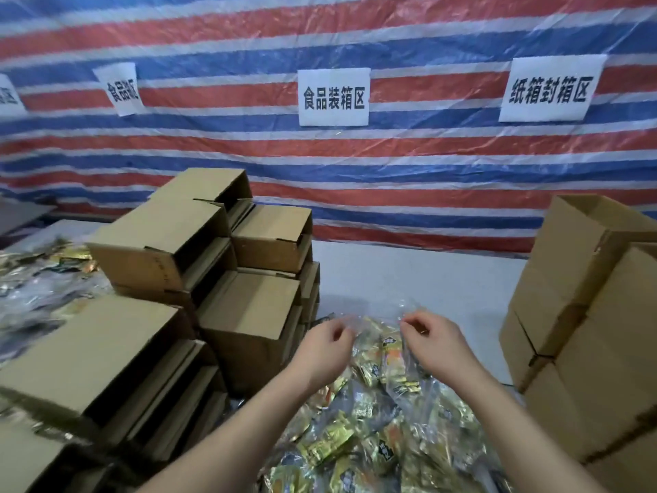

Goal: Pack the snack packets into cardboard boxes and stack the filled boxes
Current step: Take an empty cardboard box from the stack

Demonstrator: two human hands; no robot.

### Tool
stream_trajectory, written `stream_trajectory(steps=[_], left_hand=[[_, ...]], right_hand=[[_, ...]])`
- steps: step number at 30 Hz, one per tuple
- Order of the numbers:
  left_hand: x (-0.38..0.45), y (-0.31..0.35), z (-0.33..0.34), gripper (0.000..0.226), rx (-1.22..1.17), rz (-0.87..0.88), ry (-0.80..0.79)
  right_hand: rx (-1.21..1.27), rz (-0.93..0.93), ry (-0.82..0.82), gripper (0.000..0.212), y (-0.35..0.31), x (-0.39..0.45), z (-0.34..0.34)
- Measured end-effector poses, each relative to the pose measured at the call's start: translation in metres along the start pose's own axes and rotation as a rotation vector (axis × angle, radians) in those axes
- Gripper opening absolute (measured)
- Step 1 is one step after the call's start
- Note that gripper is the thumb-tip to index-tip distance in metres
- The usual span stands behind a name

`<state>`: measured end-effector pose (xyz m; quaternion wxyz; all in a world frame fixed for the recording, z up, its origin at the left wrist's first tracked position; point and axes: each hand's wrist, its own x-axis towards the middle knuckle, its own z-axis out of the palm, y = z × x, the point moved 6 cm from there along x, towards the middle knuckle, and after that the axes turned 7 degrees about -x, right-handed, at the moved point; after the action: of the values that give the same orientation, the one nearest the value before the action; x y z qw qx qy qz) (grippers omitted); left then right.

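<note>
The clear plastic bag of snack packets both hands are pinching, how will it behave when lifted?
Probably floppy: the clear plastic bag crinkles where the left hand and right hand pinch it. Its loose snack packets would likely shift and sag. The glossy film may be slippery.

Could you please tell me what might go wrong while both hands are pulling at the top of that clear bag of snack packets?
The left hand and right hand pinch the clear bag; a sudden tear could scatter snack packets. The tall cardboard box stack beside the left arm looks unevenly stacked and could be nudged over.
</note>
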<state>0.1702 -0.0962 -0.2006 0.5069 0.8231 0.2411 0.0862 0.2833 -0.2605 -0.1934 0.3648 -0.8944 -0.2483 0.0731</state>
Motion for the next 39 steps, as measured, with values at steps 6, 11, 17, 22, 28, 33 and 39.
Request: stream_trajectory(steps=[6, 11, 17, 22, 28, 33, 39], left_hand=[[0.004, -0.009, -0.066, 0.024, 0.046, 0.078, 0.144], [0.028, 0.018, -0.152, 0.04, 0.481, 0.268, 0.497], [0.067, 0.003, -0.251, 0.071, 0.881, 0.07, 0.559], [0.083, -0.023, -0.278, 0.079, 0.995, -0.117, 0.443], [0.086, -0.022, -0.272, 0.071, 1.119, -0.084, 0.411], [0.06, 0.016, -0.278, 0.04, 1.084, -0.034, 0.494], [0.016, 0.088, -0.279, 0.026, 1.021, 0.08, 0.417]], right_hand=[[0.014, -0.023, -0.077, 0.008, -0.037, 0.008, 0.05], [0.059, -0.059, -0.139, 0.046, -0.09, 0.034, 0.075], [-0.042, -0.167, -0.217, 0.061, -0.157, 0.066, 0.099], [-0.093, -0.195, -0.224, 0.063, -0.192, 0.082, 0.107], [-0.091, -0.217, -0.23, 0.063, -0.21, 0.084, 0.109], [-0.07, -0.247, -0.202, 0.062, -0.226, 0.088, 0.093], [-0.042, -0.35, -0.024, 0.076, -0.26, 0.09, 0.037]])
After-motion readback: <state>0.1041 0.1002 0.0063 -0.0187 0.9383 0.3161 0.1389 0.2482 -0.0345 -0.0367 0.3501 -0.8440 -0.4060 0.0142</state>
